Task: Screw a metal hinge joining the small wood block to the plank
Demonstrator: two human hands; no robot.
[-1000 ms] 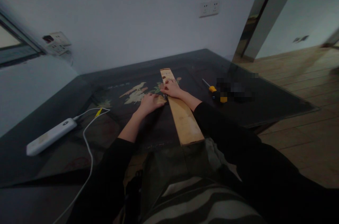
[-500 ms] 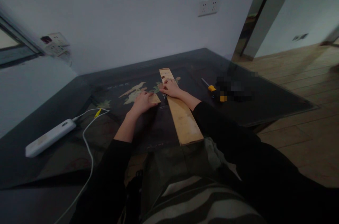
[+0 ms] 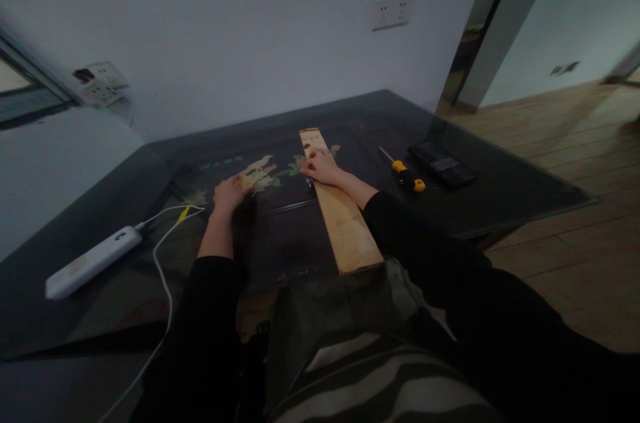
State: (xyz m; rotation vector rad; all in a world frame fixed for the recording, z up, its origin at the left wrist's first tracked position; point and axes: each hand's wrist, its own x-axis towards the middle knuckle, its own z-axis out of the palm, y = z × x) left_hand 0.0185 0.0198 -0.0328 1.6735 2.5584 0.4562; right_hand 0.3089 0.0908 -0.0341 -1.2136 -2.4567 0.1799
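Observation:
A long, narrow wooden board [image 3: 347, 226] lies on the dark table, its near end at the front edge. My right hand [image 3: 323, 166] rests on the board's far half, closed, with bent fingers reaching over its left edge. Below those fingertips is a small metallic bit that I cannot make out. Off to the left, my left hand [image 3: 229, 195] is closed around a small flat piece of wood [image 3: 247, 180], mostly covered by the hand. That piece is apart from the board.
A yellow-and-black screwdriver [image 3: 406, 176] and a black phone [image 3: 443, 163] lie on the table [image 3: 520, 186] at right. On the left are a white power strip [image 3: 95, 262] and its white cable [image 3: 167, 293] with a yellow tag. Behind stands a wall with a socket [image 3: 391, 13].
My left hand has moved left with the small wood piece, away from the board. The right hand and the board have stayed nearly in place.

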